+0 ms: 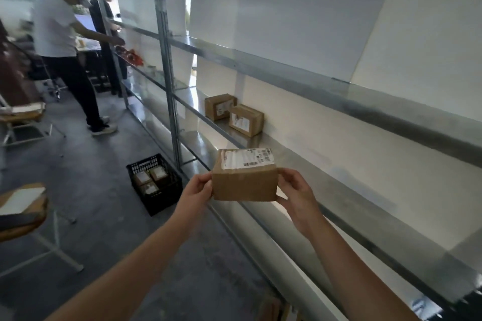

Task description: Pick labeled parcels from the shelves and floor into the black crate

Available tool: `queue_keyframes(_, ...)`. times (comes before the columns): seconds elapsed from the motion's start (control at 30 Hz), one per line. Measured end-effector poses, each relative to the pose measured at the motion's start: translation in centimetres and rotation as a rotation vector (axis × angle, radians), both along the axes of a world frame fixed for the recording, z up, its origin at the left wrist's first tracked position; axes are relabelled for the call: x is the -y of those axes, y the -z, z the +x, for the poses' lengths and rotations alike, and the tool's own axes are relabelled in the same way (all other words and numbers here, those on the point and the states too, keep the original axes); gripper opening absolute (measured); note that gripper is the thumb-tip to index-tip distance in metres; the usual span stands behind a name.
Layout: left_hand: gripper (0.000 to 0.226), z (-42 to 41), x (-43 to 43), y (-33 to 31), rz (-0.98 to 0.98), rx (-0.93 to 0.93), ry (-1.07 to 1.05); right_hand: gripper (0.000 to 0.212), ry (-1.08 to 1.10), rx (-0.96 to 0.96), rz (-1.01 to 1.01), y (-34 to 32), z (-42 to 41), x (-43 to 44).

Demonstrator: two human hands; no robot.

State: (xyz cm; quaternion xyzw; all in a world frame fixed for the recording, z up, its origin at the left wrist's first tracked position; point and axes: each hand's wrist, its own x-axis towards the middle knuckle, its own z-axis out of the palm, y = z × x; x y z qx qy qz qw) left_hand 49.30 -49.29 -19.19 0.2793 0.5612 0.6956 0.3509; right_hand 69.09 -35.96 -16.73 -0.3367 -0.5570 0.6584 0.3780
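A small brown cardboard parcel (245, 180) with a white label on its top face is held in the air in front of the metal shelf (352, 185). My left hand (199, 189) grips its left end and my right hand (296, 191) grips its right end. Two more labeled parcels (220, 107) (246, 120) stand on the same shelf, further left. The black crate (156, 185) sits on the floor below and to the left, with three labeled parcels inside.
Metal shelving runs along the right wall, with an upright post (167, 68) near the crate. Two people (65, 47) stand at the far end of the shelves. Stools (23, 206) (23, 114) stand at the left on the grey floor.
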Motion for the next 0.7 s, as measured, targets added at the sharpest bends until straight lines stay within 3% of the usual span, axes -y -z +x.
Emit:
queue_keyframes(0.1,0.020,-4.0,0.9,-0.1,0.119,0.026,0.014,0.029,-0.063,-0.031,0.007,-0.9,-3.7,0.0)
queue_keyframes(0.2,0.033,-8.2,2.1,-0.8,0.102,-0.063,0.064,0.030,-0.091,-0.076,-0.020,-1.7,-8.0,-0.3)
queue_keyframes(0.27,0.058,-10.7,2.7,-1.4,0.024,-0.205,0.025,0.030,-0.115,-0.112,-0.055,-2.1,-11.3,-0.4)
queue_keyframes(0.33,0.097,-12.9,2.8,-2.1,-0.038,-0.318,-0.008,0.030,-0.115,-0.107,-0.043,-2.2,-15.0,-0.4)
queue_keyframes(0.4,0.116,-15.1,2.9,-2.6,-0.065,-0.353,0.055,0.031,-0.115,-0.099,-0.002,-2.2,-18.6,-0.2)
queue_keyframes(0.53,0.110,-19.2,3.2,-3.1,-0.055,-0.326,0.107,0.032,-0.084,-0.109,-0.009,-2.3,-25.3,0.7)
queue_keyframes(0.7,0.112,-23.7,4.0,-2.0,-0.020,-0.289,-0.120,0.041,-0.265,-0.031,0.012,-1.8,-33.4,3.9)
